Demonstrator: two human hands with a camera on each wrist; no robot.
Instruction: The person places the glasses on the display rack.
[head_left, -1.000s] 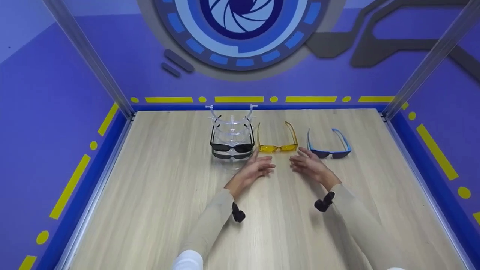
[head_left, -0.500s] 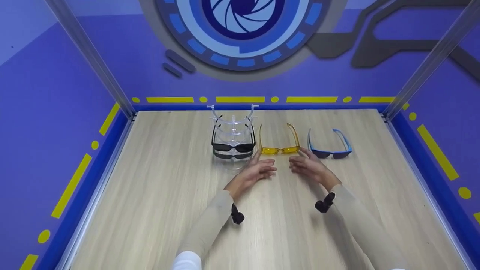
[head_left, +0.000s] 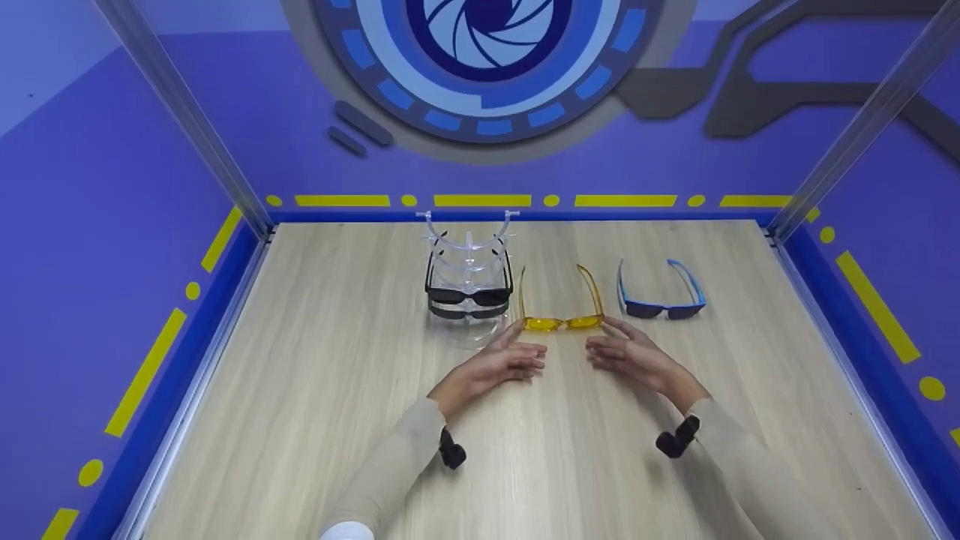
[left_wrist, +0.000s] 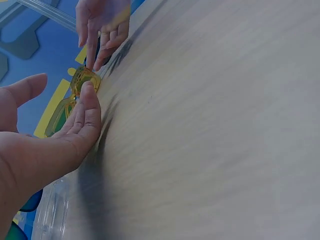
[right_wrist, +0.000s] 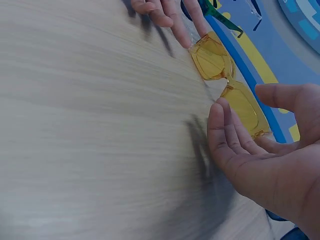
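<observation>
A pair of yellow sunglasses (head_left: pixel 564 323) stands on the wooden table with its temples unfolded toward the back. My left hand (head_left: pixel 499 365) is at its left corner, index fingertip against the frame. The right hand (head_left: pixel 637 358) touches the opposite corner in the same way. Both hands have their fingers extended and thumbs apart from the frame, palms facing each other. In the right wrist view the yellow lenses (right_wrist: pixel 242 107) show partly behind my fingers. Just left of the left hand stands a clear display stand (head_left: pixel 470 247) bearing black sunglasses (head_left: pixel 469 296).
Blue-framed sunglasses with dark lenses (head_left: pixel 664 309) stand to the right, temples unfolded. A second dark pair (head_left: pixel 469 312) sits lower on the stand. Blue panels with yellow marks (head_left: pixel 628 201) close off the table's back and sides.
The yellow sunglasses have slid toward me, with both hands moving back alongside them. The stand and the blue sunglasses have stayed in place.
</observation>
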